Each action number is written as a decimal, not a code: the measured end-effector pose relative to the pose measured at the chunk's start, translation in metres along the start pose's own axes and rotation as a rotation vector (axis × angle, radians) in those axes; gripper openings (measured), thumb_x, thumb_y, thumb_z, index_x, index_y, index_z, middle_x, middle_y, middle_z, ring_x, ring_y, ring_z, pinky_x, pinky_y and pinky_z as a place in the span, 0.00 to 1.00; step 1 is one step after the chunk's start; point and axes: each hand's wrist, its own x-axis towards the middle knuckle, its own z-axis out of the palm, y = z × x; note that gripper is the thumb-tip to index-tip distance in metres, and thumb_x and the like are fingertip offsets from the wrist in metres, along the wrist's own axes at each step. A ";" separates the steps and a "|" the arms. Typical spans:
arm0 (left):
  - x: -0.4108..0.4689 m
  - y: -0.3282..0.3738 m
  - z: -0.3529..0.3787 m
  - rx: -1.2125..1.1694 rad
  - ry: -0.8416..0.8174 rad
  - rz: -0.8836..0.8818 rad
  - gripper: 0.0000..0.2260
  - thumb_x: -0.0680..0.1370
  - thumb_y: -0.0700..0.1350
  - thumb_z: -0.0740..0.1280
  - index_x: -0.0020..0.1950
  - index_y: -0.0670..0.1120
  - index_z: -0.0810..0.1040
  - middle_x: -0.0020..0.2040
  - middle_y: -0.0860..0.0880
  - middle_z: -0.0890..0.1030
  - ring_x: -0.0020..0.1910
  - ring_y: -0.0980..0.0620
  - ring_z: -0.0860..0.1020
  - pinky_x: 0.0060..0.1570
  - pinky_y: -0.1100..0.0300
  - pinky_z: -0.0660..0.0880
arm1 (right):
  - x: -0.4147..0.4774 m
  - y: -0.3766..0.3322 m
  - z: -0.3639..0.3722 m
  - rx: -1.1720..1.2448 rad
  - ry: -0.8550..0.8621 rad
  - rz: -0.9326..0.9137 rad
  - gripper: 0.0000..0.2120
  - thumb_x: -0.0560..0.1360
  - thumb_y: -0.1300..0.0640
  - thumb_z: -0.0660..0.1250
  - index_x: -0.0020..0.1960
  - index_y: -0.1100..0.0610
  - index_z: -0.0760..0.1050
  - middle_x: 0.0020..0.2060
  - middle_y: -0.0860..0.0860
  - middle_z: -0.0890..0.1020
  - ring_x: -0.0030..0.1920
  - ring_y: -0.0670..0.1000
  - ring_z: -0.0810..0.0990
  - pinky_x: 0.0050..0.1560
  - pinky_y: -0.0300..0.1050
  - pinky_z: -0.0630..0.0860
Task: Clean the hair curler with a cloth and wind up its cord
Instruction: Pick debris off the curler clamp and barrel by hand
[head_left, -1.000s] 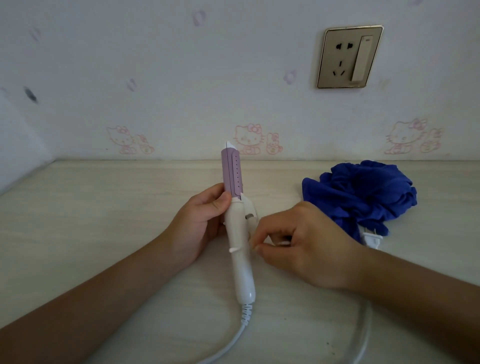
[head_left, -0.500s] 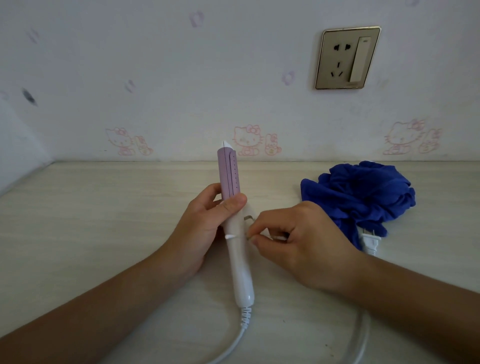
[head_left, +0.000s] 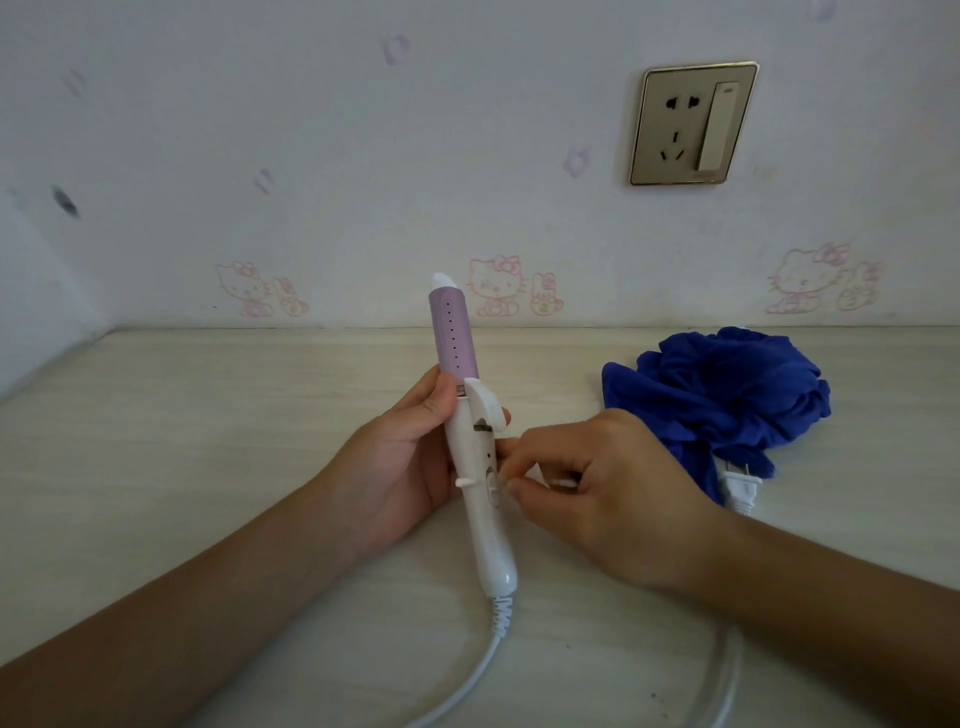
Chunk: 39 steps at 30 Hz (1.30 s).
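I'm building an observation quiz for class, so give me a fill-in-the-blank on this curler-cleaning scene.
1. The left hand holds the hair curler, whose barrel is ____.
2. The crumpled cloth lying to the curler's right is ____.
3. The plug lies on the table beside the ____.
4. The wall socket has ____ plugged into it.

Missing words: purple; blue; cloth; nothing.
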 end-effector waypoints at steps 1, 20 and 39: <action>0.001 -0.001 0.003 -0.025 0.013 -0.007 0.12 0.81 0.53 0.63 0.57 0.49 0.82 0.48 0.43 0.81 0.41 0.45 0.83 0.41 0.51 0.82 | 0.001 0.002 -0.001 0.001 0.031 0.018 0.05 0.76 0.57 0.71 0.43 0.51 0.85 0.21 0.43 0.68 0.24 0.48 0.67 0.29 0.48 0.73; -0.006 -0.003 0.020 0.211 0.150 0.196 0.24 0.67 0.50 0.74 0.64 0.52 0.78 0.50 0.43 0.84 0.38 0.46 0.82 0.32 0.54 0.79 | 0.006 0.007 -0.013 -0.005 0.220 -0.019 0.05 0.74 0.59 0.70 0.41 0.55 0.84 0.21 0.45 0.67 0.23 0.46 0.65 0.28 0.40 0.64; -0.013 -0.012 0.017 0.610 0.138 0.181 0.14 0.68 0.55 0.73 0.52 0.53 0.82 0.44 0.34 0.82 0.25 0.46 0.77 0.24 0.58 0.73 | 0.012 0.021 -0.017 -0.022 0.263 -0.003 0.04 0.77 0.60 0.71 0.46 0.54 0.84 0.23 0.47 0.71 0.25 0.51 0.69 0.28 0.46 0.70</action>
